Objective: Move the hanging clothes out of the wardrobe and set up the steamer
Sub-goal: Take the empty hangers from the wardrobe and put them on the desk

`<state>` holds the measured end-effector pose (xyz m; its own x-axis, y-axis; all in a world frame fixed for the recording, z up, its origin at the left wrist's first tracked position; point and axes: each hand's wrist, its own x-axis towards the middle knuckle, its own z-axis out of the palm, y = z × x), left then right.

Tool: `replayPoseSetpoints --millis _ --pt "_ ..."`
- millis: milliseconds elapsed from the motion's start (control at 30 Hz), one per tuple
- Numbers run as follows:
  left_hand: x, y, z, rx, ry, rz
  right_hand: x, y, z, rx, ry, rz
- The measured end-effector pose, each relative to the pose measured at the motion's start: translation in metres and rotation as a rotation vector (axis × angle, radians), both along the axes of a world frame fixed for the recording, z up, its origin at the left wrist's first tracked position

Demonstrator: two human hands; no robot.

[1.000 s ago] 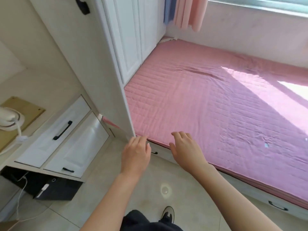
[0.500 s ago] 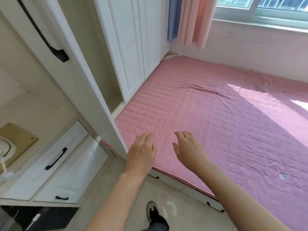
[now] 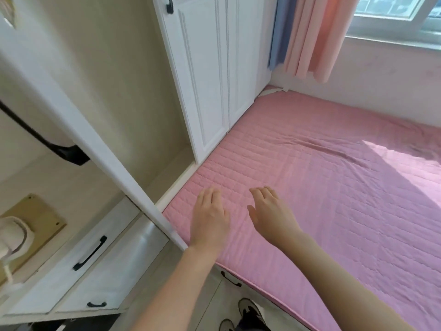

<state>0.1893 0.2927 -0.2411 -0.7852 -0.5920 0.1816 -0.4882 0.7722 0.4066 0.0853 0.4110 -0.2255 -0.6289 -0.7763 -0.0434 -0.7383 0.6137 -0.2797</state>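
- The left hand (image 3: 210, 217) is stretched out palm down over the near corner of the pink quilted mattress (image 3: 334, 187), its grip wide and holding nothing, fingers loosely together.
- The right hand (image 3: 270, 215) hangs just beside it over the same mattress, grip likewise spread and empty, thumb pointing toward the left hand; the two do not touch.
- Just left of the left hand's wrist runs the white edge of the open wardrobe door (image 3: 95, 139), slanting up and away, with a black handle (image 3: 47, 142) on its far side.
- Up and left of the left hand, past the door edge, the open wardrobe compartment (image 3: 124, 80) shows bare beige walls; no hanging clothes can be seen in the part in view.
- Far left of both hands, a white appliance (image 3: 12, 237), perhaps the steamer, sits on the worktop above two white drawers (image 3: 95, 266); it is cut off by the frame edge.
- Beyond the right hand hang pink and blue curtains (image 3: 310, 37).
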Motion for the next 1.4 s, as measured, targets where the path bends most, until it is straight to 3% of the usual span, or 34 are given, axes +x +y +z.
replayPoseSetpoints --millis 667,1133,1400 --pt "-0.113 -0.164 0.077 -0.231 0.140 0.661 -0.157 -0.221 0.069 -0.256 0.069 0.595" --pt "-0.114 -0.301 0.185 -0.447 0.232 0.858 -0.161 -0.376 0.168 -0.446 0.079 0.795" --pt "-0.102 -0.370 0.255 -0.628 0.203 0.932 -0.145 -0.446 0.213 -0.447 0.070 0.855"
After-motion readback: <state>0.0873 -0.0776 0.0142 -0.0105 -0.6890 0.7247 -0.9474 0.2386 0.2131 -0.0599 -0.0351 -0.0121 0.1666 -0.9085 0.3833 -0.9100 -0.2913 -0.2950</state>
